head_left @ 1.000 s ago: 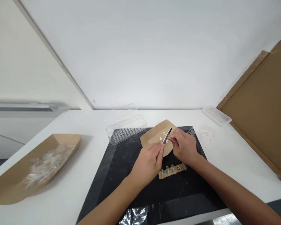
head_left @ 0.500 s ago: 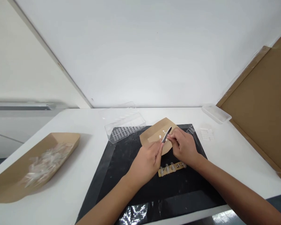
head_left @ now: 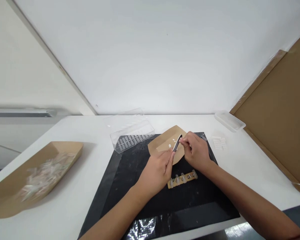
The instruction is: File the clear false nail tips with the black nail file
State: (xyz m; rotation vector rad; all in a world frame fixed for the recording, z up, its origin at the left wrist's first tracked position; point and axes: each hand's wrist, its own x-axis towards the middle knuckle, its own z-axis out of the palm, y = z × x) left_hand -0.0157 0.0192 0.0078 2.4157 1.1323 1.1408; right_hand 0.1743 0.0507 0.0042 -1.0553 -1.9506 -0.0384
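A slim black nail file [head_left: 177, 143] stands tilted between my hands, above a piece of kraft card [head_left: 162, 143]. My left hand [head_left: 156, 173] grips its lower end. My right hand [head_left: 195, 151] pinches near its upper end, and my fingers hide anything small held there. Several small white bits [head_left: 171, 143] lie on the card. Below my hands, a cardboard strip [head_left: 182, 180] carries a row of clear nail tips and touches neither hand.
Everything here lies on a white table [head_left: 97, 133]. A black mat [head_left: 120, 186] lies under my hands, with a clear box of nail tips [head_left: 132, 136] at its far edge. A kraft tray [head_left: 65, 150] holds loose clear tips at left. Right: clear tray [head_left: 229, 121], white sheet [head_left: 219, 142], cardboard panel [head_left: 272, 110].
The view has shifted slightly, so everything sits a little further left and higher. My right hand has risen a little, and the file stands at a slightly steeper angle.
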